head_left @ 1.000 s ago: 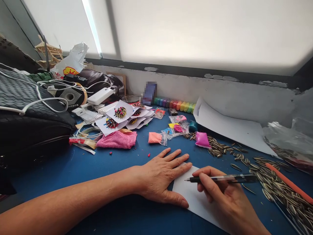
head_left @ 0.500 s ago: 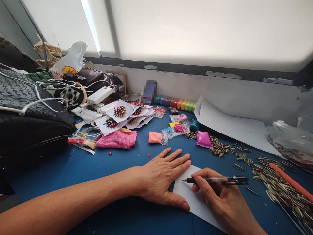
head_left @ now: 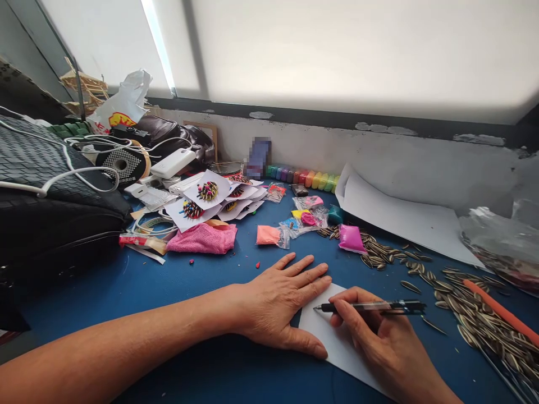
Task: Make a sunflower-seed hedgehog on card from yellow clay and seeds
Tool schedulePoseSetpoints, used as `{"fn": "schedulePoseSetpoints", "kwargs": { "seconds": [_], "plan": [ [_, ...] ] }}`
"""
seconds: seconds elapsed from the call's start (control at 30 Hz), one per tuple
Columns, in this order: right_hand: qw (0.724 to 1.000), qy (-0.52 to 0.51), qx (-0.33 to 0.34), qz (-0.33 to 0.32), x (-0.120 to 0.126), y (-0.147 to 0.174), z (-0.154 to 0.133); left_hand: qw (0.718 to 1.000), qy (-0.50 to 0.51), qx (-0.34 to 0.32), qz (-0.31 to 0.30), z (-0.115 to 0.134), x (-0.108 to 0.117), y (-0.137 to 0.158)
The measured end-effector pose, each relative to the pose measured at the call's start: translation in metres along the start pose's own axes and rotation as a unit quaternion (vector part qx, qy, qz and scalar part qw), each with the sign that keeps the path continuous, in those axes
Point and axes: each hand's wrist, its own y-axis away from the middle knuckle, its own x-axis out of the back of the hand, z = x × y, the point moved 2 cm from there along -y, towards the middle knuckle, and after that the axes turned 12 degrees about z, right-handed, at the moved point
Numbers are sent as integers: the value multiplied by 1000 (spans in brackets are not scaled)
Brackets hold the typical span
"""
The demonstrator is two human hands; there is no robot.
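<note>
A small sheet of white paper (head_left: pixel 314 325) lies on the blue table in front of me, partly covered by both hands. My left hand (head_left: pixel 282 300) rests flat with its fingers spread, thumb and fingertips over the paper's left edge. Between the thumb and fingers of my right hand (head_left: pixel 374 336) is a black pen (head_left: pixel 379 307), tilted nearly flat. Its tip points left, at or just above the sheet; I cannot tell if it touches. No marks show on the visible part of the paper.
Sunflower seeds (head_left: pixel 475 314) and an orange stick (head_left: pixel 501 311) lie right. Beyond my hands are clay packets, among them a purple packet (head_left: pixel 352 239), and a pink cloth (head_left: pixel 204 238). Decorated paper cards (head_left: pixel 208 191) are piled back left, near a black bag (head_left: pixel 54 224). Larger white sheets (head_left: pixel 404 216) lean by the wall.
Hardly anything differs. The pen's rear end has shifted very slightly left; my left hand stays flat in place. The view has moved a touch.
</note>
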Motion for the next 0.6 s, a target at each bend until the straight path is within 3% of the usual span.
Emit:
{"fn": "schedulePoseSetpoints", "kwargs": {
  "seconds": [0.6],
  "plan": [
    [1000,-14,10,2,0,0,-3,1000,-4,-1,-3,0,0,0]
  ]
}}
